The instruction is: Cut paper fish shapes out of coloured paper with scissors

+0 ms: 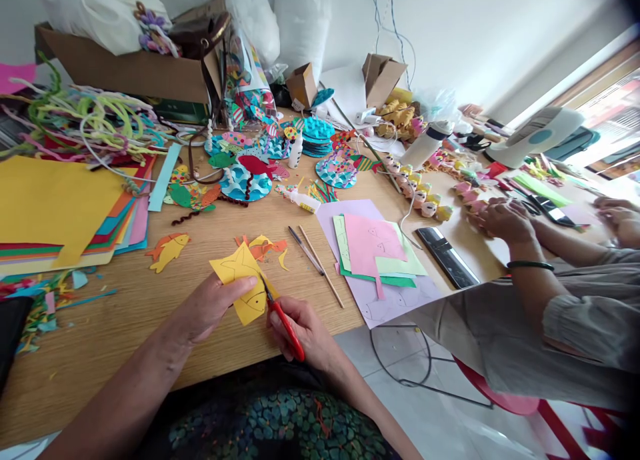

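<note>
My left hand (pixel 215 303) pinches a piece of yellow paper (pixel 243 268) that has a fish outline drawn on it. In my right hand (pixel 305 330) are red-handled scissors (pixel 286 327), their blades at the right edge of the yellow paper. Orange and yellow paper scraps (pixel 265 248) lie just beyond the sheet. Left of my hands, cut-out orange and yellow fish (pixel 173 252) rest on the table. A pen (pixel 306 251) and a thin wooden stick (pixel 323 267) lie to the right of the scissors.
Stacked colored paper (pixel 45 207) covers the left side, with shreds (pixel 55 300) before it. Purple, pink and green sheets (pixel 375 247) lie right, beside a black case (pixel 447 257). Fish decorations (pixel 245 180) and glue bottles (pixel 303 201) stand behind. A co-worker's hands (pixel 510 220) work at far right.
</note>
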`<state>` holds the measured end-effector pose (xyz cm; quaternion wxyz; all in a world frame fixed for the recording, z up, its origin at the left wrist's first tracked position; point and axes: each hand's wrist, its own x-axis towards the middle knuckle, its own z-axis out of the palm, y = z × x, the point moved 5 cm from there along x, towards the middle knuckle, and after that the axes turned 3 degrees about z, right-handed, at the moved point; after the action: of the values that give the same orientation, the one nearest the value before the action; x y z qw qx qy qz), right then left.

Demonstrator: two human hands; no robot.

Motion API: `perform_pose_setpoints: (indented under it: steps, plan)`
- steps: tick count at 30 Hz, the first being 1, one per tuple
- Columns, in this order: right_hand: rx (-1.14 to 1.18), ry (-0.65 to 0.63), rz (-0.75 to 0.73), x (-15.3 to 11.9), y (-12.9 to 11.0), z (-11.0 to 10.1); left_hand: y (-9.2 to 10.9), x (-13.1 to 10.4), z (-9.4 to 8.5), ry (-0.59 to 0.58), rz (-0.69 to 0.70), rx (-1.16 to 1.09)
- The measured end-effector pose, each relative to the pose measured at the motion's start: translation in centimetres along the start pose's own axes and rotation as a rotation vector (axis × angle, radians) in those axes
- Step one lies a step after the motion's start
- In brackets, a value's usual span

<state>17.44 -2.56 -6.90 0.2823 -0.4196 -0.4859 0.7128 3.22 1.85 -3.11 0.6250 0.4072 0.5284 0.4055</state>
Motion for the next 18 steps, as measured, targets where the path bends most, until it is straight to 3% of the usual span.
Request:
perform_pose_setpoints:
  steps: [18]
  plan:
    - [-0.153, 0.020, -0.040, -0.13, -0.30, -0.10, -0.54, 0.06, -0.93, -0.113, -0.025, 0.116]
